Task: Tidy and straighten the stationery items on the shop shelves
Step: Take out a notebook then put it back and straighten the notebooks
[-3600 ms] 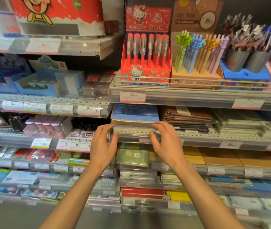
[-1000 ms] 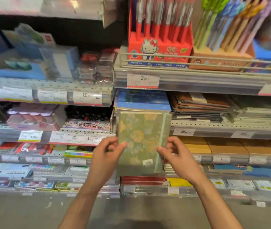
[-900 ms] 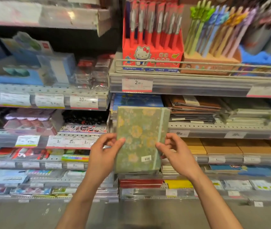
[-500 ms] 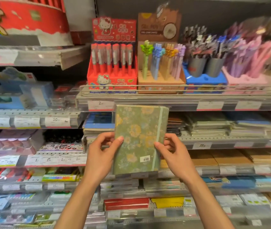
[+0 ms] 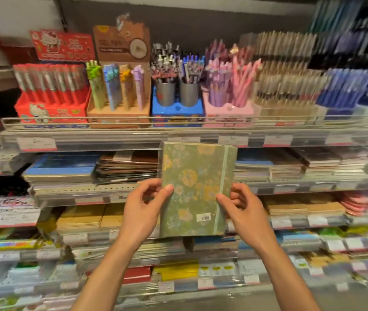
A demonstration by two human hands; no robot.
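Both hands, left hand and right hand, pinch the upright green floral notebook, mid-relocation; next needs finding its matching shelf stack.

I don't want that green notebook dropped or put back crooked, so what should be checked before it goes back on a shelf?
1. Left hand grips the notebook at its left edge: ok.
2. Right hand grips its right edge: ok.
3. Notebook upright, barcode sticker facing the person: ok.
4. Elastic band in place down the cover: ok.
5. Matching green stack to return it to: cannot tell, none shows.
6. Brown notebooks lying square: not ok, stack looks untidy.
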